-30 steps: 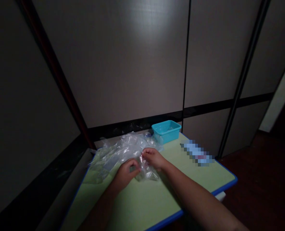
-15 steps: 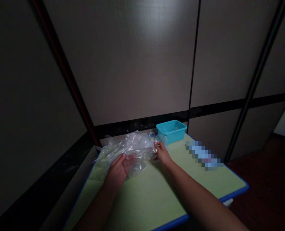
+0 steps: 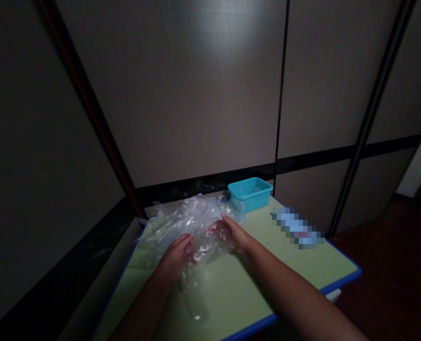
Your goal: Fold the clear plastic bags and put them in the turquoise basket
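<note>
Left hand (image 3: 177, 255): half open with fingers curled, at the near edge of the plastic; motion blur hides the fingertips, so I cannot tell how firmly it grips.
Right hand (image 3: 236, 234): partly open, thumb and fingers apart, at two o'clock from the left hand; clear film lies across its fingers, and whether it pinches the film cannot be told.
Clear film (image 3: 206, 244): crumpled and shiny, between the two hands, with a see-through piece trailing towards six o'clock over the table.
Plastic pile (image 3: 192, 213): thin, clear, wrinkled sheets or bags, at one o'clock from the left hand and ten o'clock from the right, spread over the far left of the table; where the held film ends and the pile begins is unclear.
Blue container (image 3: 255, 202): rectangular, open-topped, upright, at one o'clock from the right hand, with clear plastic against its near left side.
Pixelated item (image 3: 295, 228): pale blue, flat on the table at three o'clock from the right hand.
Table (image 3: 231, 293): light green top, blue edging.
Panels (image 3: 196, 94): greyish, upright, at twelve o'clock behind the table.
</note>
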`<action>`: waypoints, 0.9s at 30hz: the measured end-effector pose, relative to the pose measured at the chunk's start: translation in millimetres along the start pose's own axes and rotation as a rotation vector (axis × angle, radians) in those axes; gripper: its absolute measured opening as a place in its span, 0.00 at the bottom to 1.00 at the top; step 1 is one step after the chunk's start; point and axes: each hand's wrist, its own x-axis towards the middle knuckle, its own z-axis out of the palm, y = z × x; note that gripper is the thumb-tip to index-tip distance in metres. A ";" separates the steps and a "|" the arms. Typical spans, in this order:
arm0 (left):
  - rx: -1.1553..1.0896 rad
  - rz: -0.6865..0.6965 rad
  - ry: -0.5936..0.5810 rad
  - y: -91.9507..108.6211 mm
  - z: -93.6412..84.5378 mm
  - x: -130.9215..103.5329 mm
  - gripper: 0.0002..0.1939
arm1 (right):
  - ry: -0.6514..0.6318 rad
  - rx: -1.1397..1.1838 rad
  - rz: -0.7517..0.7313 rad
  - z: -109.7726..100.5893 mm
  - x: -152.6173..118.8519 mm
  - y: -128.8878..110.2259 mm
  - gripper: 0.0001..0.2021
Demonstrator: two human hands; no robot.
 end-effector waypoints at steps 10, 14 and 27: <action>0.238 -0.150 -0.288 0.9 3.3 -13.4 0.17 | -0.115 -0.430 0.021 3.5 -3.9 14.0 0.13; 0.285 -0.067 -0.262 -1.0 0.3 -7.1 0.18 | -0.149 -0.406 0.008 8.5 -3.4 16.7 0.16; 0.095 0.239 -0.026 9.1 -7.1 3.1 0.23 | 0.079 -0.210 -0.115 -2.4 3.8 7.1 0.20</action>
